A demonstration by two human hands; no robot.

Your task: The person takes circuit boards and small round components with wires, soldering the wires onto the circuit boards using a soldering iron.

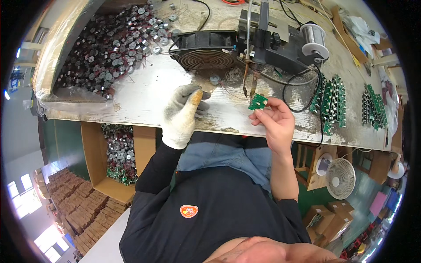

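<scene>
Shirt (228, 193), green board (257, 101) at right grip's (279, 125) fingertips (258, 113)

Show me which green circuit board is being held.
The single green board in the bare right hand; the other boards on the table lie in rows farther right.

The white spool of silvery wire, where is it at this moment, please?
In the head view, the spool stands in the upper right part, at the right end of the black bench machine, beyond the bare right hand.
</scene>
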